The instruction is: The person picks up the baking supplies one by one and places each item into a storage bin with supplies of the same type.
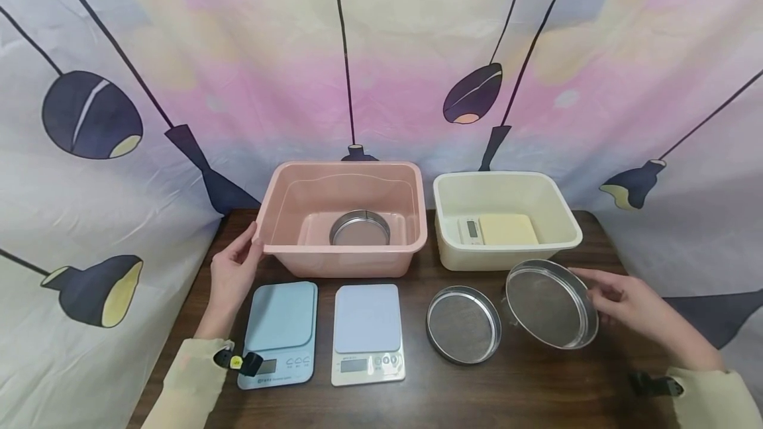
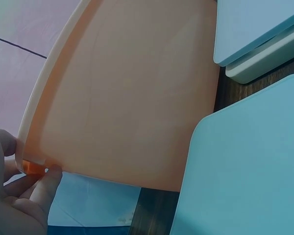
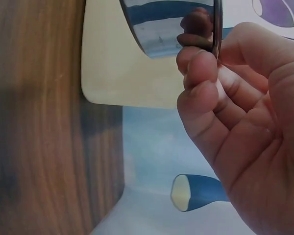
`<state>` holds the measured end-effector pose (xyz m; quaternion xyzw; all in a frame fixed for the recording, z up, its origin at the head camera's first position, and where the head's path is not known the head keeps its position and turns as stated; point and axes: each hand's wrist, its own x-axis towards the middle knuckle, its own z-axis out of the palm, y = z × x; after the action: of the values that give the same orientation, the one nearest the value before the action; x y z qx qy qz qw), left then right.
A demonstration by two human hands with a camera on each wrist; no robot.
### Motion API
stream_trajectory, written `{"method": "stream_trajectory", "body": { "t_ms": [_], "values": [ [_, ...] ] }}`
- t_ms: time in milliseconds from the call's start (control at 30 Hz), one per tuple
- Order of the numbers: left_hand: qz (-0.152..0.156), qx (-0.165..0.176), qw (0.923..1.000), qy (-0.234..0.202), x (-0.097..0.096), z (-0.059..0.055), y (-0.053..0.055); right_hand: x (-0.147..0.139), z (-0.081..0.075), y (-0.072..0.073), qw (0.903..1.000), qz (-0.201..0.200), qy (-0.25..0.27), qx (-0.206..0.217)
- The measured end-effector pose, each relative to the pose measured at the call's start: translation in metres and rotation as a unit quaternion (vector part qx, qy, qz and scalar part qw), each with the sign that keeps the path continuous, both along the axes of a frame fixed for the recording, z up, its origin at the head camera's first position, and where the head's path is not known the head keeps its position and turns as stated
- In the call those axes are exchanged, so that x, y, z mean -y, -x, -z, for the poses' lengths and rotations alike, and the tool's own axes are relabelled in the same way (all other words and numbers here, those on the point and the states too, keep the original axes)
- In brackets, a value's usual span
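My left hand [image 1: 232, 270] pinches the front left corner of the pink basin [image 1: 342, 260]; in the left wrist view its thumb and fingers [image 2: 48, 188] close on the rim. Inside that basin lies a round metal sieve [image 1: 360, 228]. At the right, my right hand [image 1: 626, 300] holds a second round sieve [image 1: 548, 303] by its edge, tilted in front of the cream basin. The right wrist view shows fingertips [image 3: 201, 95] pinching the sieve's shiny metal wall [image 3: 161, 29]. A third sieve [image 1: 463, 324] lies on the table just left of the held one.
A blue kitchen scale [image 1: 280, 316] and a white kitchen scale [image 1: 367, 320] lie side by side in front of the pink basin. The cream basin [image 1: 507, 258] contains a pale yellow scale [image 1: 508, 230]. A patterned cloth [image 1: 393, 51] hangs behind the dark wooden table [image 1: 435, 402].
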<state>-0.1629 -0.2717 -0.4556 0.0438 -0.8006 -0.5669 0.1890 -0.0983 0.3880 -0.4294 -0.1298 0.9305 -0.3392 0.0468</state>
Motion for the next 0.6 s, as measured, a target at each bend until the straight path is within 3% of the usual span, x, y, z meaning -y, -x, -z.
{"method": "stream_trajectory", "body": {
  "t_ms": [367, 600],
  "values": [
    [0.006, -0.004, 0.9999, -0.013, -0.001, -0.004, 0.000, 0.003, -0.016, 0.014, 0.9984, -0.025, 0.003, -0.050],
    [0.000, 0.008, 0.9999, 0.008, 0.000, -0.003, 0.000, 0.011, -0.034, 0.022, 0.9978, -0.030, -0.014, -0.057]
  ]
}}
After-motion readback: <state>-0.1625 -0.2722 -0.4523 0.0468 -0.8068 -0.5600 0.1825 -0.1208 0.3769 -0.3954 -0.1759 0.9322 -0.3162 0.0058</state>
